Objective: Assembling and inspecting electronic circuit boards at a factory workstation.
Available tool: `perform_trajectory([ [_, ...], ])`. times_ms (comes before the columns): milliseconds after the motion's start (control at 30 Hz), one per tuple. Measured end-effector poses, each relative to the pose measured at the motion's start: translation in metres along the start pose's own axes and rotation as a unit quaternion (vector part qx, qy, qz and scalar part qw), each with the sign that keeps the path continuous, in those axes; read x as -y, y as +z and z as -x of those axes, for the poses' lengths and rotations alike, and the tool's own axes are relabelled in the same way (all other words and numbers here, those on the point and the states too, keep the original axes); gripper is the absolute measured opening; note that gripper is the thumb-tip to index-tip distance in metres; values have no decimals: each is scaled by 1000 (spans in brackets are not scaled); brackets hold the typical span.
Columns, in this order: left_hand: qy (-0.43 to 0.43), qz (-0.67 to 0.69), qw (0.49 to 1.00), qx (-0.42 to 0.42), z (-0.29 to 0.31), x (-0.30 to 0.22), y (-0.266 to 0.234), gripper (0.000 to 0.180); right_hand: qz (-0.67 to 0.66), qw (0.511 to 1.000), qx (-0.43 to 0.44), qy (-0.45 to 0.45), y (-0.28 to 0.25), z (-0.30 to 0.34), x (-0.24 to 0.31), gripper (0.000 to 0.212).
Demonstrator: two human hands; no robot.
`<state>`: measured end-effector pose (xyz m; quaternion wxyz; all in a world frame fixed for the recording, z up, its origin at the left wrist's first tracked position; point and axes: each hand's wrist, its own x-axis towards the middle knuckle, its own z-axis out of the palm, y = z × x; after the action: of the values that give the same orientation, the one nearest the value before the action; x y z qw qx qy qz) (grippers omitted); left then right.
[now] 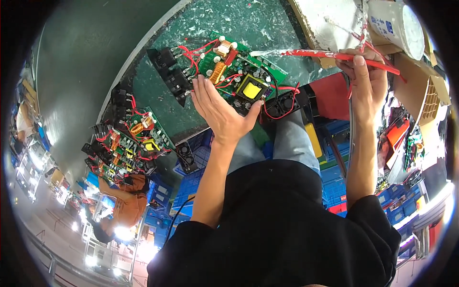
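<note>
A green circuit board (277, 71) lies on the worn green bench, carrying a yellow-topped transformer (252, 89), copper coils (218, 71) and red wires. Black sockets (173, 74) hang off its left side on wires, and a black fan (287, 102) off its near right. My left hand (220, 115) rests at the board's near left edge, fingers stretched out and thumb apart, holding nothing. Gripped in my right hand (367, 81) is a red stick (318, 54) smeared with white paste. Its white tip reaches over the board's far right part.
More wired circuit boards (148, 134) are piled at the left bench edge. A white tub (404, 31) lies at the far right, near paste-covered cardboard and an open cardboard box (413, 83). Blue crates (191, 184) stand below. Another person in orange (126, 203) is at lower left.
</note>
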<state>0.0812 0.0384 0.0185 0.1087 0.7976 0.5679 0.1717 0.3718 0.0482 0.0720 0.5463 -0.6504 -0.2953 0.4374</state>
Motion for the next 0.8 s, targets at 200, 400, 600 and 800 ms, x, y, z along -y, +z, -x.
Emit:
perform_trajectory([
  [200,4,-2,1000,-2,-1,-1,2,112,-30,999,-21,-11,2,-4,0,16],
  [400,8,2,1000,-9,1,1,3,112,-25,999,-19,-20,-3,-1,-4,17],
  [600,5,2,1000,-9,2,1,4,112,-18,999,-32,-20,-7,1,-1,15],
  [800,3,-4,1000,-15,2,2,7,113,-5,999,-34,-12,-13,6,-6,14],
])
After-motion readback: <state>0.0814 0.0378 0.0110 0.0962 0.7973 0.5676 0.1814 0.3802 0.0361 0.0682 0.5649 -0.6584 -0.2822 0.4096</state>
